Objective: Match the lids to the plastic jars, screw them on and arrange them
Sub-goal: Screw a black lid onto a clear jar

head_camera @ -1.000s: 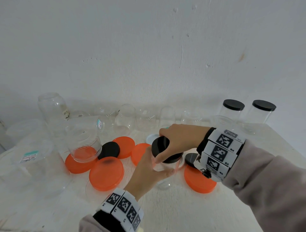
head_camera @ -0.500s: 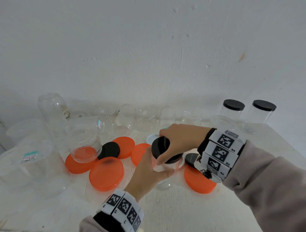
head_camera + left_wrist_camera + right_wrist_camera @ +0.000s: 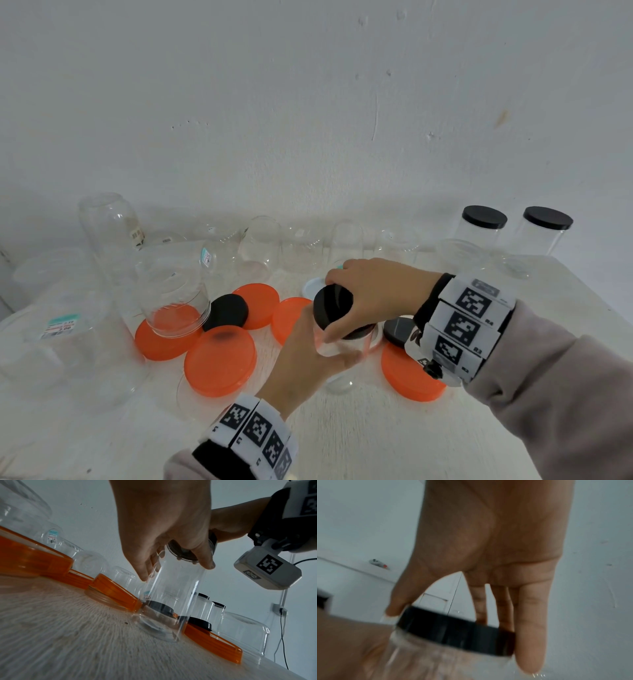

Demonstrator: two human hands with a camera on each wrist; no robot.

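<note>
Right hand [image 3: 373, 294] curls round the round black plastic lid [image 3: 334, 306] atop the slim clear plastic jar [image 3: 171, 595], gripped by the left hand [image 3: 308, 356] on the white bench [image 3: 376, 438] — two black-lidded clear jars [image 3: 483, 228] done, orange lids [image 3: 221, 359] and open jars waiting.

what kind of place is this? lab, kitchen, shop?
Likely a plain room set up for data recording, not a kitchen: a bare white wall, a pale table crowded with empty clear jars and loose orange lids, tagged wristbands.
</note>
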